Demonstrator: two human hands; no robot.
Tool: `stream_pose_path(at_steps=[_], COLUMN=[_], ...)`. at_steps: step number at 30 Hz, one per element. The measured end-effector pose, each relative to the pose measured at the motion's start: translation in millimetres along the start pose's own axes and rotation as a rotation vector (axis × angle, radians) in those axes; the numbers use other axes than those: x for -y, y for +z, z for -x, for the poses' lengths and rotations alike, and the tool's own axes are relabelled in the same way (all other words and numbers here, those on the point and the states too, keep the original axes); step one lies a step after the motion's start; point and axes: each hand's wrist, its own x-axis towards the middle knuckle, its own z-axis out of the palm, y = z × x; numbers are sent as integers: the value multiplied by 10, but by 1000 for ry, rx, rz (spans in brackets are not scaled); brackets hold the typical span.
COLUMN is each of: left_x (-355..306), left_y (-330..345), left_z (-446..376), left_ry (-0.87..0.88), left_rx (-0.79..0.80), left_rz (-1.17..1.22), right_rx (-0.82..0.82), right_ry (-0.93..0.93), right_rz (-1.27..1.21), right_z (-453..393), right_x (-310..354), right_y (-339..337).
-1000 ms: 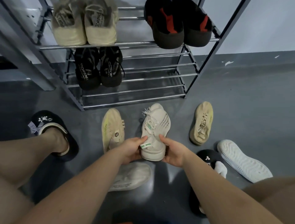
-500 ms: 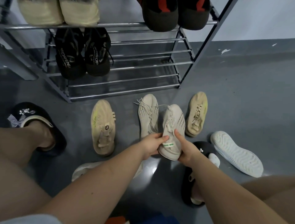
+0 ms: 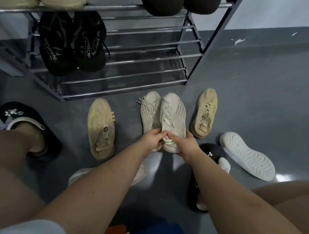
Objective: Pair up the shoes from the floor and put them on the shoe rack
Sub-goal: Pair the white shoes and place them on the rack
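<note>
We work from the head view. The floor (image 3: pixel 242 93) is grey and glossy and meets a pale wall at the upper right. The rack (image 3: pixel 150 56), a metal frame with bar shelves, stands at the upper left. A black pair (image 3: pixel 71 43) sits on the left of its middle shelf; the right part of that shelf and the lowest bars are bare. On the shelf above we see only the toes of a cream pair (image 3: pixel 50 2) and a dark pair (image 3: pixel 180 6).

The cream knit pair (image 3: pixel 163 113) lies on the floor in front of the rack, side by side and touching, toes towards the rack. Our left hand (image 3: pixel 153 139) curls round the heel of the left sneaker. Our right hand (image 3: pixel 181 142) grips the heel of the right sneaker, at its green-and-white tab (image 3: pixel 168 142). Both hands are closed on the heels and their fingertips meet between the two shoes.

A tan shoe (image 3: pixel 100 127) lies on its side to the left of the pair; a second tan shoe (image 3: pixel 204 113) lies just beside it on the right. A white shoe (image 3: pixel 247 160) lies sole up at the far right. Another white shoe (image 3: pixel 78 175) is largely hidden under our left forearm. Black slippers (image 3: pixel 30 113) are on our feet; the right one is partly covered by the right forearm.
</note>
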Motion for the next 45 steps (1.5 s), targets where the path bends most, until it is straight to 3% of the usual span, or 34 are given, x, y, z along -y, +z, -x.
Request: stream_pose_path(at_steps=[4, 6, 11, 16, 19, 24, 28, 36, 45], left_x=[-48, -4, 263, 315, 309, 217, 81, -4, -271], left_y=[-210, -307, -367, -382, -393, -452, -529, -575, -523], left_z=[-105, -154, -323, -497, -511, -487, -383, -27, 510], left_ry=[97, 63, -259, -341, -307, -206, -187, -90, 54], left_rx=[-327, -403, -304, -290, -278, -225, -150, -57, -4], left_rz=[-251, -324, -263, 90, 182, 45, 107, 92, 91], right_rx=[-103, -139, -262, -208, -219, -213, -145, -61, -75], right_ry=[-76, -63, 38, 169, 173, 161, 161, 74, -52], right_rz=[113, 123, 55, -91, -101, -134, -139, -189, -218], right_z=[-113, -205, -411, -492, -529, -509, -401, -57, 436], right_x=[57, 36, -106, -269, -349, -303, -160, -11, 303], right_y=[-55, -127, -273, -256, -211, -142, -135, -164, -77])
